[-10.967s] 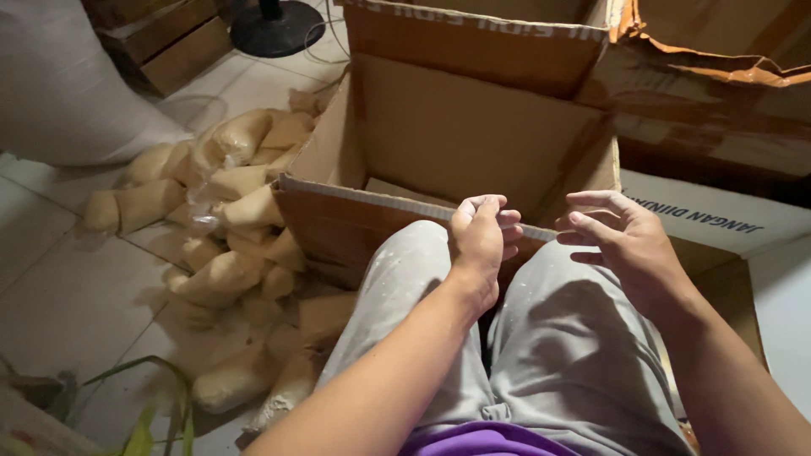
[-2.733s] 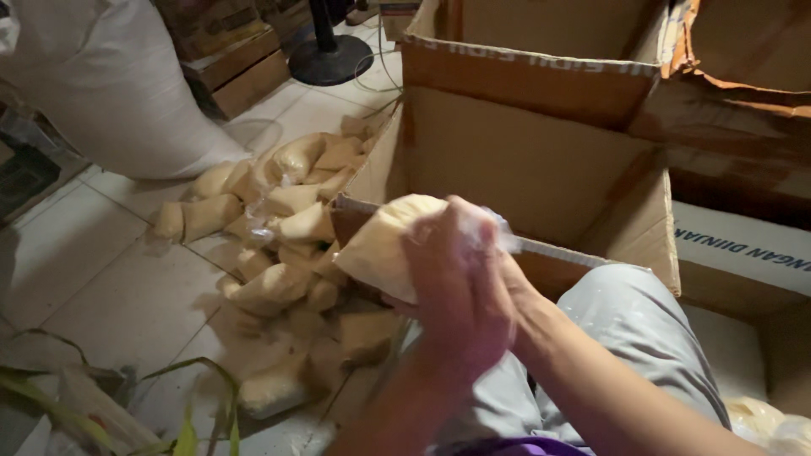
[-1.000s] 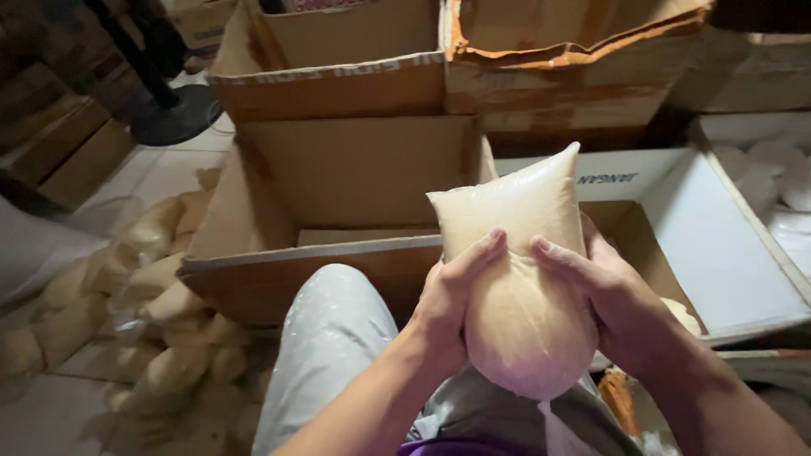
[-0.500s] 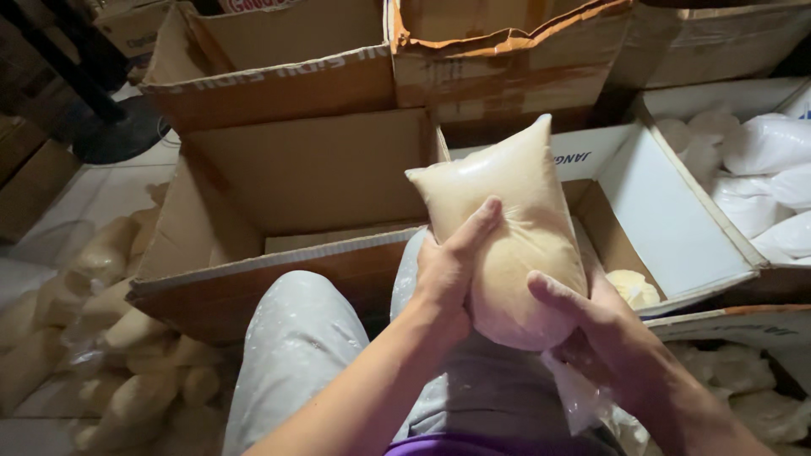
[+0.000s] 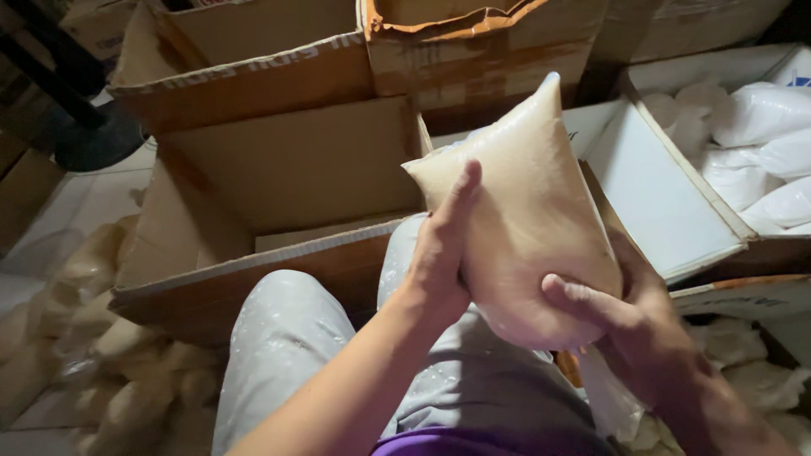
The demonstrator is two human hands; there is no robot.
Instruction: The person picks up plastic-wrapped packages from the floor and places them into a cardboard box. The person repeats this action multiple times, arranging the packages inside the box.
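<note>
Head view: two hands, left hand (image 5: 439, 253) and right hand (image 5: 642, 329), hold one bag (image 5: 528, 211).

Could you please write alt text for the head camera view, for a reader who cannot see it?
Both hands, left hand and right hand, hold a plump clear bag of beige grain above the person's grey-trousered lap. An open brown cardboard box stands in front, with similar filled bags heaped on the floor beside it.
</note>
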